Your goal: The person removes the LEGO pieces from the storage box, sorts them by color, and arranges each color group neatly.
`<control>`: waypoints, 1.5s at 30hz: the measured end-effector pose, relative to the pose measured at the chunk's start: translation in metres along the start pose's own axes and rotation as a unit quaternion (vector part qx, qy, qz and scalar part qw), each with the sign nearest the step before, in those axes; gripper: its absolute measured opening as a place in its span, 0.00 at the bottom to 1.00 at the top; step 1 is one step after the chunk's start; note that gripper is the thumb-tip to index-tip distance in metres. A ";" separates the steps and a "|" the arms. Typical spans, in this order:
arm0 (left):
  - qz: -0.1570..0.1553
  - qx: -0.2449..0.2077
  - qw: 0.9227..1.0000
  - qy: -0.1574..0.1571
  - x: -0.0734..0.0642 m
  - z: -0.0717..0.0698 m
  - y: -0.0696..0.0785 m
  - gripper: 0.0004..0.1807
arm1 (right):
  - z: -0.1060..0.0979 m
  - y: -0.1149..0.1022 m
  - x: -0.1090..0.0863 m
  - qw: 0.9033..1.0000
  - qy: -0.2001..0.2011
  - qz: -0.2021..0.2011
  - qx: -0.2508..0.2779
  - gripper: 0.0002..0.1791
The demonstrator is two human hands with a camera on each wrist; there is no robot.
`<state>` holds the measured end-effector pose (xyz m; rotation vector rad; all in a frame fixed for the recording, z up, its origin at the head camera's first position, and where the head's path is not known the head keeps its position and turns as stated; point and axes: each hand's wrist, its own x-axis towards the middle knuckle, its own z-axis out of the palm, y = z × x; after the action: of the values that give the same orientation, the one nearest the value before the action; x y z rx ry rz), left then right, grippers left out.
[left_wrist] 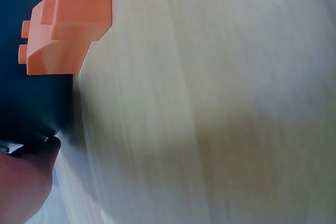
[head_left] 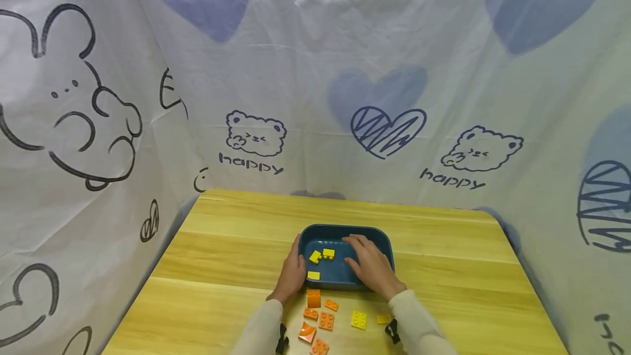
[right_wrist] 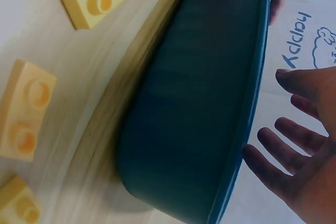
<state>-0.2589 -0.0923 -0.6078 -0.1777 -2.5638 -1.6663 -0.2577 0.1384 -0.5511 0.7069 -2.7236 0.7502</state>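
Note:
A dark teal plastic bin (head_left: pixel 345 284) sits on the table with several yellow toy bricks (head_left: pixel 328 255) inside its left part. My left hand (head_left: pixel 292 274) holds the bin at its left side, fingers along the outer wall and thumb at the front left corner. Over the right part of the bin is my right hand (head_left: pixel 372 264), its fingers spread and holding nothing. In the right wrist view its fingers (right_wrist: pixel 281 158) show above the bin's rim, apart from each other. Several orange bricks (head_left: pixel 326 321) lie in front of the bin, nearest the left forearm.
In front of the bin, a yellow four-stud brick (head_left: pixel 359 320) and a smaller yellow-orange brick (head_left: pixel 383 319) lie by the right forearm. The wooden table (head_left: pixel 222 245) ends at a printed cloth (head_left: pixel 315 125) hanging behind and at the sides.

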 end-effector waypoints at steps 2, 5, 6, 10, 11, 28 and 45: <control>0.000 -0.001 1.000 -0.001 0.000 0.000 -0.001 0.31 | 0.003 0.000 0.001 1.000 -0.003 0.006 -0.003 0.27; -0.001 -0.002 1.000 -0.002 0.000 -0.001 -0.002 0.31 | 0.007 0.000 0.003 1.000 -0.009 0.012 -0.009 0.27; -0.001 -0.003 1.000 -0.003 0.000 -0.001 -0.002 0.31 | 0.008 0.000 0.004 1.000 -0.011 0.013 -0.011 0.27; -0.001 -0.005 1.000 -0.005 0.001 -0.001 -0.003 0.31 | 0.012 0.000 0.008 1.000 -0.018 0.012 -0.004 0.28; 0.002 -0.005 1.000 -0.006 0.002 -0.001 -0.003 0.31 | 0.013 0.000 0.010 1.000 -0.021 0.012 0.000 0.28; -0.005 -0.009 1.000 -0.009 0.001 0.001 -0.006 0.31 | 0.030 -0.003 0.024 0.998 -0.062 0.019 0.012 0.28; 0.011 0.003 1.000 0.002 0.001 -0.001 -0.006 0.31 | 0.040 -0.011 0.041 0.995 -0.095 0.002 0.041 0.21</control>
<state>-0.2604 -0.0952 -0.6126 -0.2013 -2.5531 -1.6494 -0.2910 0.0932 -0.5668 0.8302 -2.8778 0.8415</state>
